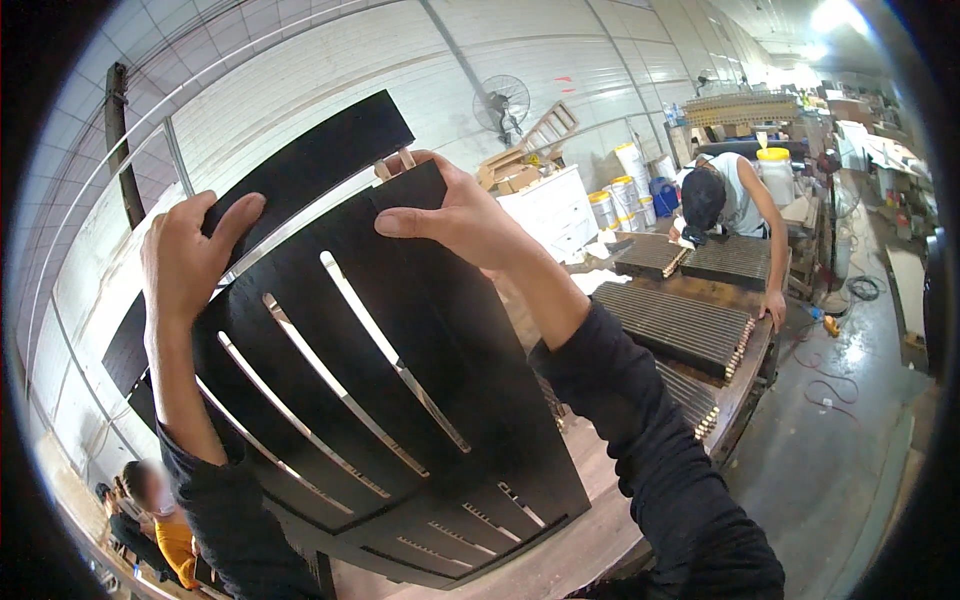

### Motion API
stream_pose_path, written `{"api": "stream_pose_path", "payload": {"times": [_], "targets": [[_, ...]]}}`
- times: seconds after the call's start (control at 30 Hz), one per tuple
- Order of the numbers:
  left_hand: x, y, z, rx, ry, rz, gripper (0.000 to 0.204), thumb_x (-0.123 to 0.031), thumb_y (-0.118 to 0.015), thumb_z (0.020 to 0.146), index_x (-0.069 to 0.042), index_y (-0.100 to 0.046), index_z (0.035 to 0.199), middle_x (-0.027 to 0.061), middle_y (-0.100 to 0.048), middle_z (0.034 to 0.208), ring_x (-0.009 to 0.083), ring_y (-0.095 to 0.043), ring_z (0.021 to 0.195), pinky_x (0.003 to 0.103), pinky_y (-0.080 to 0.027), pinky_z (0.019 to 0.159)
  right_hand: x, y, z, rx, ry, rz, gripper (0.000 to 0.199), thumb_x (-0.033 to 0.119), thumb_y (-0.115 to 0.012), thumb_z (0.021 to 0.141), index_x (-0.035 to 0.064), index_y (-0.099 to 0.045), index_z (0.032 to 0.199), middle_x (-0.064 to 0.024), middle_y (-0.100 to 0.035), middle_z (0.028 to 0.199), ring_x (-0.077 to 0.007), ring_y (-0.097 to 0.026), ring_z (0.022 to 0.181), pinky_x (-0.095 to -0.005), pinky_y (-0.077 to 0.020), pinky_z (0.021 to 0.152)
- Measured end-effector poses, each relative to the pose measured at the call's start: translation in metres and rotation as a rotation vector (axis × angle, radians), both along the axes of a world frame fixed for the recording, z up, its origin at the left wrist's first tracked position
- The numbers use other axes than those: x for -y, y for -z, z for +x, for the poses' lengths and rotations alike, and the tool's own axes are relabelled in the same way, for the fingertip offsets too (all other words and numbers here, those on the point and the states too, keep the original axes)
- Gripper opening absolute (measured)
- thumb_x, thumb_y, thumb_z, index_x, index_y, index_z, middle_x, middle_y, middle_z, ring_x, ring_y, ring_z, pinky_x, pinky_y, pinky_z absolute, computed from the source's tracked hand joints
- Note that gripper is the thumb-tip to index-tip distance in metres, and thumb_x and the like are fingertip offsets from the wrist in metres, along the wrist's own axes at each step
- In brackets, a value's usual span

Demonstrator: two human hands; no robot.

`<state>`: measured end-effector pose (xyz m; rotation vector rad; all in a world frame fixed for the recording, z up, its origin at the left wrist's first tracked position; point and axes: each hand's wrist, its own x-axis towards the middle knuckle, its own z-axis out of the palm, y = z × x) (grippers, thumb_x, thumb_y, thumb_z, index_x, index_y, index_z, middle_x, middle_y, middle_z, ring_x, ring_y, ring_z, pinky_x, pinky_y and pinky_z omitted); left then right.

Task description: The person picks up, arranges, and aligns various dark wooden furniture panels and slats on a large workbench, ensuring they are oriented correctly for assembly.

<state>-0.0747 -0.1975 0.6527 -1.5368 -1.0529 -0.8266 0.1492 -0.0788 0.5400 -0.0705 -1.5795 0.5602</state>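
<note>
In front of me stands a large black slotted panel (pixel 455 340), tilted, with several long narrow gaps through its face. Along its upper edge runs a separate black board (pixel 310 150); a thin gap lies between the two, and pale wooden dowels (pixel 393 166) bridge it at the right end. My left hand (pixel 188 255) is closed on the board, thumb across its face. My right hand (pixel 455 215) grips the panel's upper right corner beside the dowels, thumb on the front, fingers mostly hidden behind.
To the right, a co-worker (pixel 715 195) bends over a workbench (pixel 745 405) carrying dark ribbed panels (pixel 675 325). Behind are a wall fan (pixel 502 105), buckets (pixel 625 195) and a white cabinet (pixel 555 215). A red cord (pixel 830 390) lies on the floor. Other people (pixel 165 530) are at lower left.
</note>
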Motion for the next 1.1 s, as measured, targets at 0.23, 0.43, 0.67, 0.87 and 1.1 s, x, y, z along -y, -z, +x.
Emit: {"api": "stream_pose_path", "payload": {"times": [0.23,0.43,0.67,0.87,1.1], "targets": [[-0.027,0.015,0.065,-0.034,-0.087,0.179,0.069,-0.069,-0.043,0.082,-0.005,-0.052,0.059,0.0094,-0.052,0.048,0.0239,-0.056,0.048,0.037,-0.045,0.052,0.007,0.002,0.002,-0.011,-0.036,0.018,0.064,0.033,-0.079,0.070,0.0030,-0.050,0.119,-0.0101,-0.056,0.110,-0.0179,-0.050,0.106,-0.0291,-0.0352,0.096],[-0.032,0.003,0.063,-0.043,0.007,0.054,0.071,-0.073,-0.042,0.079,-0.006,-0.050,0.054,0.0080,-0.049,0.044,0.0216,-0.054,0.044,0.036,-0.045,0.050,0.008,0.004,0.009,0.034,0.116,0.037,0.063,0.032,-0.078,0.071,0.0012,-0.050,0.118,-0.0107,-0.057,0.107,-0.0166,-0.052,0.102,-0.0275,-0.0384,0.092],[-0.040,0.014,0.063,0.004,-0.071,0.085,0.073,-0.075,-0.042,0.076,-0.006,-0.055,0.055,0.0079,-0.054,0.048,0.0224,-0.057,0.045,0.033,-0.046,0.048,0.004,0.001,0.001,0.042,-0.023,-0.021,0.064,0.031,-0.078,0.071,-0.0040,-0.049,0.116,-0.0107,-0.061,0.098,-0.0166,-0.059,0.090,-0.0273,-0.0470,0.081],[-0.049,0.006,0.057,0.164,-0.085,-0.083,0.069,-0.071,-0.046,0.078,-0.006,-0.060,0.062,0.0124,-0.058,0.059,0.0311,-0.059,0.060,0.040,-0.044,0.060,-0.011,0.000,-0.008,0.010,0.096,0.024,0.079,0.036,-0.079,0.067,-0.0064,-0.042,0.123,-0.0184,-0.061,0.104,-0.0237,-0.059,0.098,-0.0315,-0.0456,0.087],[-0.042,-0.009,0.053,0.162,-0.062,-0.073,0.066,-0.069,-0.048,0.080,-0.006,-0.063,0.066,0.0111,-0.053,0.053,0.0248,-0.056,0.054,0.037,-0.040,0.055,-0.009,0.000,-0.009,0.018,0.148,0.065,0.074,0.039,-0.077,0.069,-0.0011,-0.044,0.121,-0.0212,-0.058,0.108,-0.0286,-0.055,0.106,-0.0335,-0.0401,0.093]]}}
